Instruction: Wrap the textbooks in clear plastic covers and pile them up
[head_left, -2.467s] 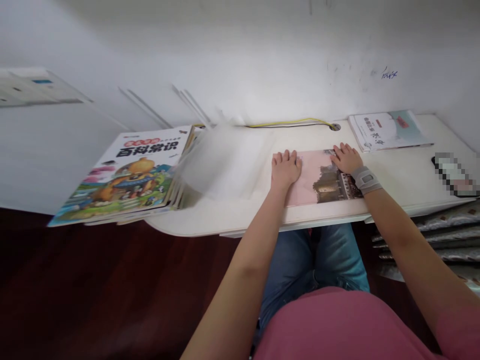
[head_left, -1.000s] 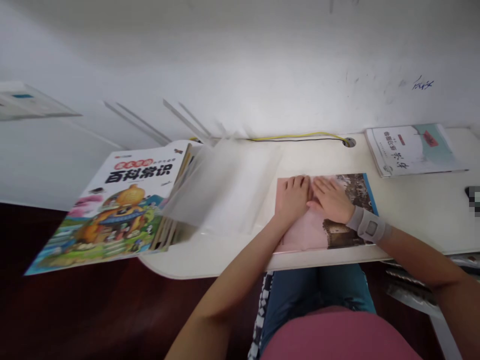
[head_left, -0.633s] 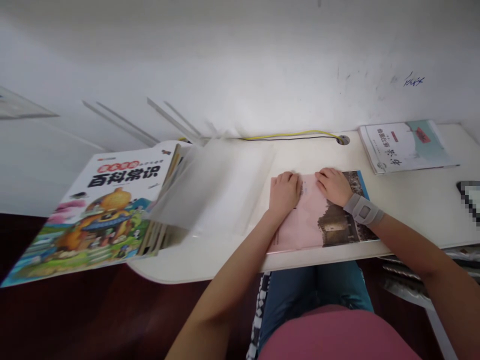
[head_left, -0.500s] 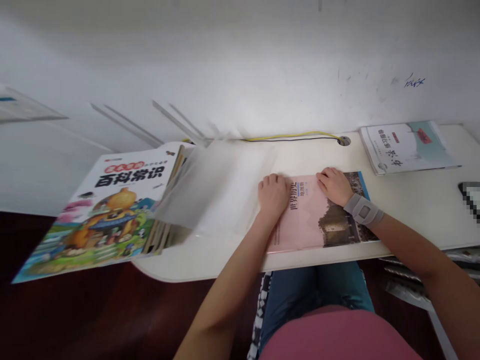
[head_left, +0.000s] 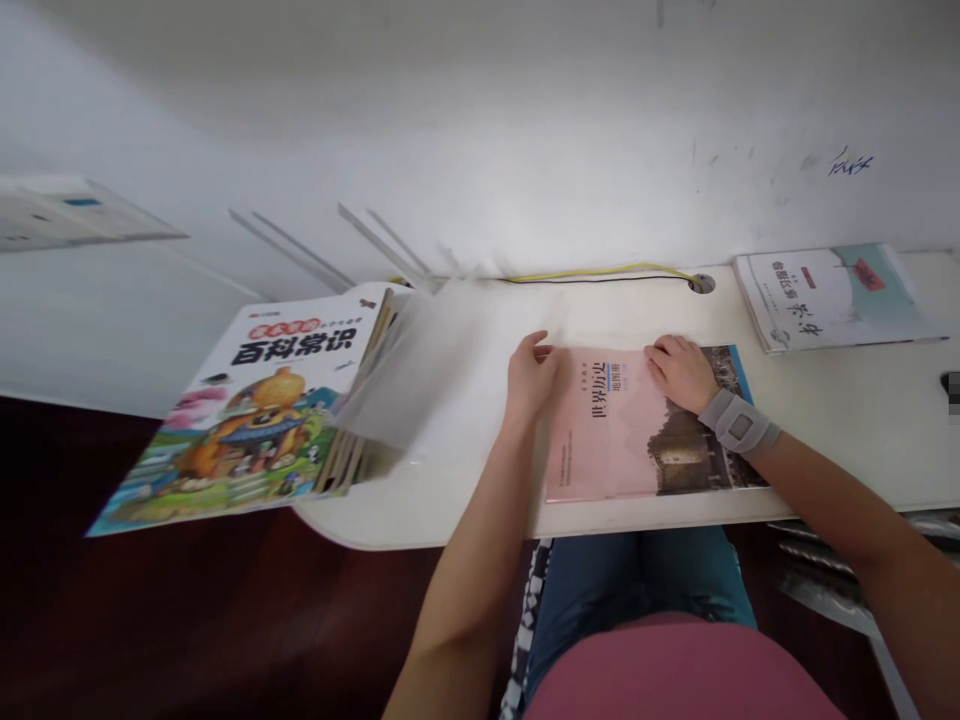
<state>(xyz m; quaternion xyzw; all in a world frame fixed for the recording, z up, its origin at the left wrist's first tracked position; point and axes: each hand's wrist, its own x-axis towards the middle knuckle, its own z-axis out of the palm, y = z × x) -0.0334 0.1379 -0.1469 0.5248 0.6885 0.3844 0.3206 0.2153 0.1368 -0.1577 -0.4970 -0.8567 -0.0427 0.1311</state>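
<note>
I centre my dial on the pink book (head_left: pixel 637 440), with 12 o'clock toward the wall (head_left: pixel 570 150). The book lies flat and shut on the counter (head_left: pixel 840 420), near its front edge. As I judge it, laying it down and turning its cover up are done; the handling itself looks unfinished, since the right hand (head_left: pixel 681 374) rests on the cover. How much is left I cannot tell from here.

The book's long axis runs from 9 to 3 o'clock. Its title sits toward the 9 o'clock end and reads from 6 up to 12, so the top of the cover points to 9, and the blue strip marks the 3 o'clock end.

I see the hands apart. The right one lies toward 1 o'clock, fingers bent near the far edge; I cannot tell whether they grip. The left hand (head_left: pixel 532 378) is toward 10 o'clock, fingers curled beside the book's end; whether it pinches anything is unclear to me.

Out at 9 o'clock are the clear sheets (head_left: pixel 450 370), lying against a stack of books (head_left: pixel 255 410) farther that way. At 2 o'clock, well apart, I have the white-and-green book (head_left: pixel 832 300).
</note>
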